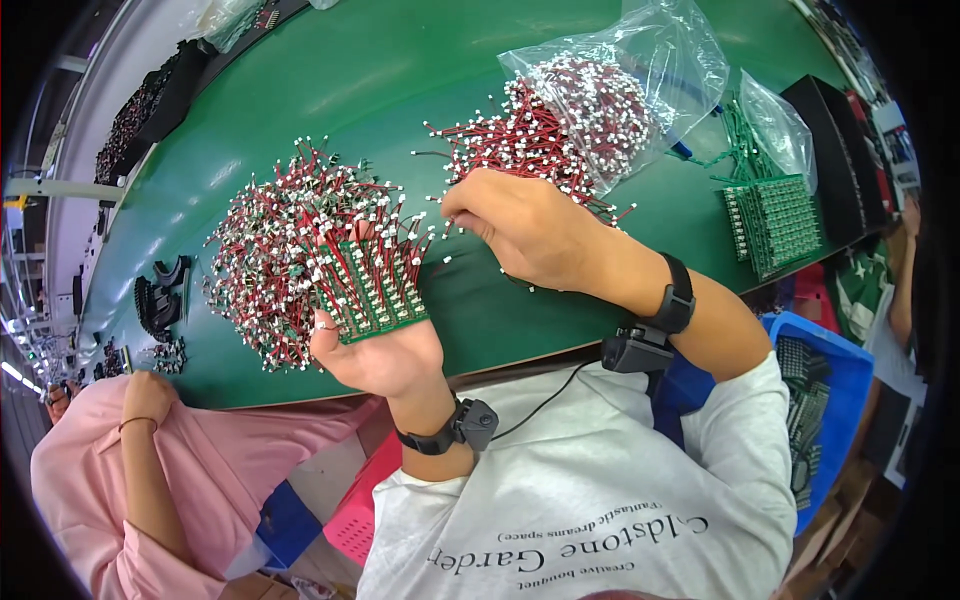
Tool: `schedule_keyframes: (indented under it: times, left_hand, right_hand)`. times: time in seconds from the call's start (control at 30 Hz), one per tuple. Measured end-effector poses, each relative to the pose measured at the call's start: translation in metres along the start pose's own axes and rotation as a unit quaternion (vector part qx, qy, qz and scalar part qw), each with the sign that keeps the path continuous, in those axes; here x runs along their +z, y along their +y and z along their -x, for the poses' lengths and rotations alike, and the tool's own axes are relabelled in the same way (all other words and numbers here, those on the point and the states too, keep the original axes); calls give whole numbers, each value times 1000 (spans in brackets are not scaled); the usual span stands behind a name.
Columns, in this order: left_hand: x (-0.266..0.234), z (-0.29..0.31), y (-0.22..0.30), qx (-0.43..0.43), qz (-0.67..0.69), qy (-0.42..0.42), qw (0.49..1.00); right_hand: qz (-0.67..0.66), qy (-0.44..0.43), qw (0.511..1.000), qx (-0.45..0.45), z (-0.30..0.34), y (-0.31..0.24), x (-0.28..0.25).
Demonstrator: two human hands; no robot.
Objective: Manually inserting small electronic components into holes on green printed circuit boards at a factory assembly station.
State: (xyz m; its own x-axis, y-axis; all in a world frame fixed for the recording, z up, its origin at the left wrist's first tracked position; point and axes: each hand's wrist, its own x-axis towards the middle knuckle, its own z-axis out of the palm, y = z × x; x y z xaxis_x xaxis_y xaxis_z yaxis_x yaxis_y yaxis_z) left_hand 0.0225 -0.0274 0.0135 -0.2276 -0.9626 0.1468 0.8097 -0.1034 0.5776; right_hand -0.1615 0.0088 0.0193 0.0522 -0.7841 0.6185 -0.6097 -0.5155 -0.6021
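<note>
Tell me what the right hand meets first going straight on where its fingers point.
Leftward from the right hand, probably the white-tipped red wires on the green circuit board in the left hand; depth is unclear, so it might pass above them.

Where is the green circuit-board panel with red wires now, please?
In the head view, the panel is held in the left hand, left of centre, by the right side of the large red-wire heap.
</note>
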Motion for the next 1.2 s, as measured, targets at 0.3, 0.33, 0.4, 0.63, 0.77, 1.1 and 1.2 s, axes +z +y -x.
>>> schedule_keyframes:
  times: [0.3,0.33,0.4,0.63,0.77,1.1,1.2]
  left_hand:
    - [8,-2,-16,0,19,17,1000]
    - [12,-2,-18,16,-17,57,998]
    - [10,-1,-21,23,-23,29,999]
    - [15,1,-26,39,-71,31,996]
    - [17,6,-29,26,-89,41,995]
    - [25,12,-33,13,-136,67,988]
    - [20,11,-36,11,-106,53,993]
  right_hand:
    - [-93,-18,996,-4,2,-22,-10]
    - [-94,-18,995,-4,4,-24,-9]
    - [-69,-8,997,-30,6,-25,-8]
    - [-65,-8,998,-3,8,-28,-10]
    - [-53,-39,998,19,13,-27,-5]
    - [-131,-81,988,9,14,-26,5]
    - [-121,-88,989,9,15,-26,4]
